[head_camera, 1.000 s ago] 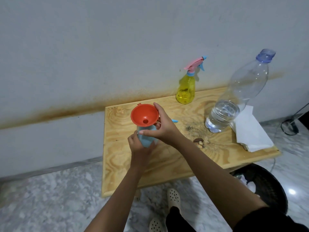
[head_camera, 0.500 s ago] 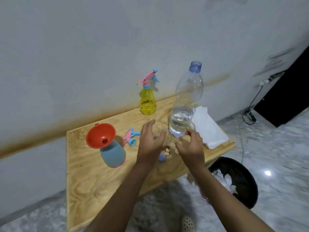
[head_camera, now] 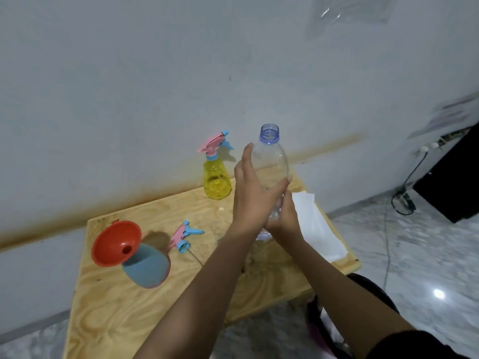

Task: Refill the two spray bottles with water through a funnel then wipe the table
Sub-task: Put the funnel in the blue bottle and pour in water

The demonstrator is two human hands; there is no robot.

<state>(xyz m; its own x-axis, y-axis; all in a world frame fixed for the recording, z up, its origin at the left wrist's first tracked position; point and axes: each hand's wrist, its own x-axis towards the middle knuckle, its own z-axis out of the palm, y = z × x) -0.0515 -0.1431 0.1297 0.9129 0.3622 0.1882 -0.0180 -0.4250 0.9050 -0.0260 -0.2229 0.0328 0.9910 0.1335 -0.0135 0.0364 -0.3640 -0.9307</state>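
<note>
Two hands are on the clear water bottle (head_camera: 272, 161), and both are yours. Your left hand (head_camera: 255, 195) lies against the bottle's left side with the fingers (head_camera: 246, 159) stretched nearly straight and close together, reaching up toward the shoulder, while the thumb crosses the front of the bottle; it is pressed on the plastic more than wrapped around it. Your right hand (head_camera: 285, 216) sits lower, curled around the bottom part of the bottle, its fingers closed on it, though their tips are hidden behind the bottle and your left hand. The bottle stands upright, its blue neck uncapped; whether its base touches the worktop (head_camera: 116, 307) you cannot tell, as your hands cover it.

Left of your arms, the blue spray bottle (head_camera: 146, 266) stands on the worktop with the red funnel (head_camera: 116, 243) seated in its neck, the bowl tipped toward the left. Its pink and blue trigger head (head_camera: 184, 235) lies loose on the wood just to its right, apart from it. Near the wall, the yellow spray bottle (head_camera: 217, 181) stands upright with its trigger head on, just left of your left hand. A white cloth (head_camera: 318, 229) lies along the worktop's right edge, beside your right wrist. Below that corner, a dark bin (head_camera: 368, 286) sits on the marble floor.
</note>
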